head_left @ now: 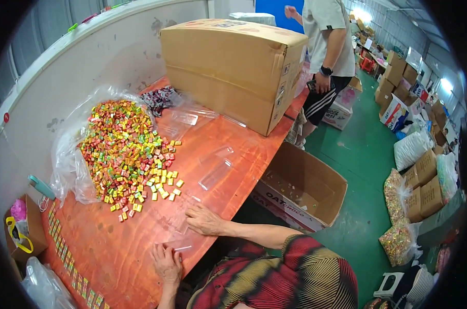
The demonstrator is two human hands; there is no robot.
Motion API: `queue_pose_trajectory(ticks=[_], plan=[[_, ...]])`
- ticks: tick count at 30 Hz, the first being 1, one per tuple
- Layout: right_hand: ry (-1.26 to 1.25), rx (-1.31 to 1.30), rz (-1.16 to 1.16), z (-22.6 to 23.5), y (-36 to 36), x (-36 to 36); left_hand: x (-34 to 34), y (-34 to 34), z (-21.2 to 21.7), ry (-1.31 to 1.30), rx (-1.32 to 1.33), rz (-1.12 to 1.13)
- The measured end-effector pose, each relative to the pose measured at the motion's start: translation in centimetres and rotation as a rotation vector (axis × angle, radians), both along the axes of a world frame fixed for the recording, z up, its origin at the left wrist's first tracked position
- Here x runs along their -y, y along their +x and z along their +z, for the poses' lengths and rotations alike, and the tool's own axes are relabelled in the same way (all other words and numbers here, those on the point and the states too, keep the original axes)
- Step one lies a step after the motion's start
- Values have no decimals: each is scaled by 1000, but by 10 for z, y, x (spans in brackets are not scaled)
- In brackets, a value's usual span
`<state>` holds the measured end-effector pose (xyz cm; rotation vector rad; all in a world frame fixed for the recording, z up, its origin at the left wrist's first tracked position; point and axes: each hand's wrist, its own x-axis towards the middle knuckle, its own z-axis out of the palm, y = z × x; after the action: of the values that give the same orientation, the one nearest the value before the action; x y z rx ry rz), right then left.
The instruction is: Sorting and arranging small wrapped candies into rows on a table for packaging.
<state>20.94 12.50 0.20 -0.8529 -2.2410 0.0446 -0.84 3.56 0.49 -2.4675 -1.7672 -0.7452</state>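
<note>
My left hand [167, 263] lies palm down on the orange table [125, 247], its fingertips touching a clear plastic piece [181, 246]. A little further along the table edge, my right hand [204, 219] rests flat with fingers spread, next to another faint clear plastic piece [184, 222]. Neither hand grips anything. A big pile of small wrapped candies [125, 149] in red, yellow, green and orange sits on a clear plastic bag beyond my hands. Clear plastic boxes [215, 172] lie between the pile and the table edge.
A large cardboard box [233, 67] stands at the table's far end, with dark-wrapped candies [159, 98] beside it. A row of candies [63, 247] lines the left edge. An open carton [300, 190] sits on the green floor. Another person [326, 51] stands beyond it; bags and cartons [409, 195] are at right.
</note>
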Motion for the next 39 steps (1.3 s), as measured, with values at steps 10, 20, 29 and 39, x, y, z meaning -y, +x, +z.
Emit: queue_pose_trajectory(ticks=[10, 20, 29, 39], plan=[[-123, 115, -14, 11, -1, 16, 16, -1, 2, -116, -21, 98], [-143, 211, -36, -10, 8, 7, 4, 14, 26, -304, -74, 51], [-227, 207, 91, 26, 14, 8, 14, 5, 23, -305, 7, 164], [-158, 36, 171, 29, -129, -108, -146, -63, 11, -128, -2, 379]])
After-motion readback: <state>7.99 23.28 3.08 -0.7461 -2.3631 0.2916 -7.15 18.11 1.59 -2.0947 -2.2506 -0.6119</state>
